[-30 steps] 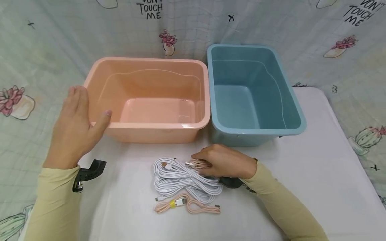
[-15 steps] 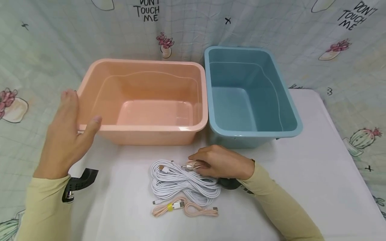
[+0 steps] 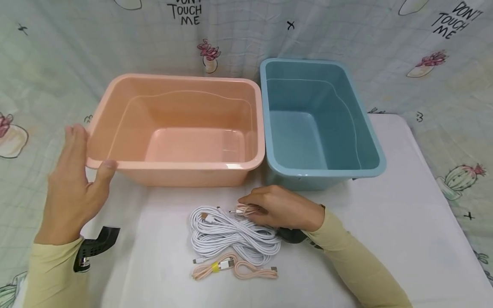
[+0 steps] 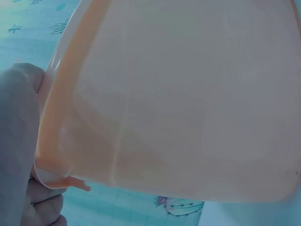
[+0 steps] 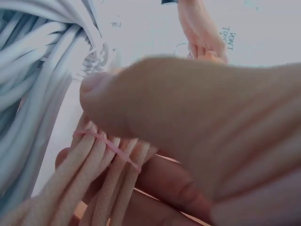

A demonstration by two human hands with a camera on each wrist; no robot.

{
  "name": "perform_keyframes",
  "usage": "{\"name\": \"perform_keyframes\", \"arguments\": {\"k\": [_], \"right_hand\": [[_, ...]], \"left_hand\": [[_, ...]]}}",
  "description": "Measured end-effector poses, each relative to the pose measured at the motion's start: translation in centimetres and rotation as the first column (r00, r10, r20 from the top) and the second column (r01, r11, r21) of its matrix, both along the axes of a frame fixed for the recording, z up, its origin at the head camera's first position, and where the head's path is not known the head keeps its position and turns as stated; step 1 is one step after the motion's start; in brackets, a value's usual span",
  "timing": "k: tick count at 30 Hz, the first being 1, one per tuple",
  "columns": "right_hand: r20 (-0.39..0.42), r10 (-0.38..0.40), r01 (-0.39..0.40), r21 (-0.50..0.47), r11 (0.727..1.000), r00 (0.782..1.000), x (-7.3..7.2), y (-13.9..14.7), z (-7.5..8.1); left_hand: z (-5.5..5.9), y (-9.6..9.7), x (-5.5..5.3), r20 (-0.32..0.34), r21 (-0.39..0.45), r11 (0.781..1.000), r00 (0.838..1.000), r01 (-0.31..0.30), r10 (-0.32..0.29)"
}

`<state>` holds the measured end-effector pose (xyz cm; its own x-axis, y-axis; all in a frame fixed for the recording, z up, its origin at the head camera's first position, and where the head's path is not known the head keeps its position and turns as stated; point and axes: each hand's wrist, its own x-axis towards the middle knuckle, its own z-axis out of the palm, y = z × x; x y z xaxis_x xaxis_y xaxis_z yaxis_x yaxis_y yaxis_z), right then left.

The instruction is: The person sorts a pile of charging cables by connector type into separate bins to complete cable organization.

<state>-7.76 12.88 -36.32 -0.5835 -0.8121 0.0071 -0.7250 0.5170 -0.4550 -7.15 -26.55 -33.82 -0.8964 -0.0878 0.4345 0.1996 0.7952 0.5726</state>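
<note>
My left hand (image 3: 73,188) grips the left front corner of a peach plastic tub (image 3: 188,167), thumb over the front rim and fingers along the outer left side. In the left wrist view, the fingers curl under the tub's rim (image 4: 51,174). My right hand (image 3: 286,207) pinches a bundled peach cable (image 3: 246,208) above the white cable coil (image 3: 235,235). The right wrist view shows this bundle as braided cord (image 5: 106,174) with a thin pink tie, between thumb and fingers. A second peach cable (image 3: 254,272), with a yellow band, lies in front of the coil.
A blue plastic tub (image 3: 327,172) stands right of the peach one, their rims side by side. Both stand at the back of the white-covered table (image 3: 389,222), before a printed cloth (image 3: 246,38) with cactus drawings. Black straps (image 3: 96,246) sit on the wrists.
My left hand has moved left and toward me, and the peach tub's left end has shifted left with it. The right hand keeps its hold on the peach cable and hardly moves.
</note>
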Motion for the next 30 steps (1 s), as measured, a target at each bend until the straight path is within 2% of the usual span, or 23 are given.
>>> {"name": "perform_keyframes", "arguments": {"k": [4,10,13,17,23,30], "right_hand": [[-0.009,0.008,-0.008,-0.013,1.000,1.000,0.04,0.13,-0.01],[-0.012,0.024,-0.024,-0.009,1.000,1.000,0.02,0.12,-0.03],[-0.014,0.026,-0.026,0.003,1.000,1.000,0.04,0.14,-0.05],[-0.018,0.030,-0.030,0.000,1.000,0.999,0.04,0.12,-0.18],[-0.008,0.047,-0.047,-0.008,0.999,0.999,-0.09,0.15,-0.31],[-0.009,0.049,-0.049,0.001,0.999,0.999,-0.04,0.11,-0.42]], "left_hand": [[-0.10,-0.03,-0.17,0.005,-0.019,1.000,1.000,0.000,0.000],[-0.21,0.00,-0.05,0.018,-0.004,1.000,1.000,-0.003,0.003],[-0.17,-0.08,0.10,0.037,0.008,1.000,0.999,0.016,-0.016],[-0.23,-0.20,0.18,0.024,0.032,0.999,0.999,0.041,-0.042],[-0.19,-0.41,-0.14,0.030,0.054,0.996,0.997,0.070,-0.072],[-0.10,-0.57,-0.05,0.067,0.000,0.998,0.996,0.058,-0.058]]}}
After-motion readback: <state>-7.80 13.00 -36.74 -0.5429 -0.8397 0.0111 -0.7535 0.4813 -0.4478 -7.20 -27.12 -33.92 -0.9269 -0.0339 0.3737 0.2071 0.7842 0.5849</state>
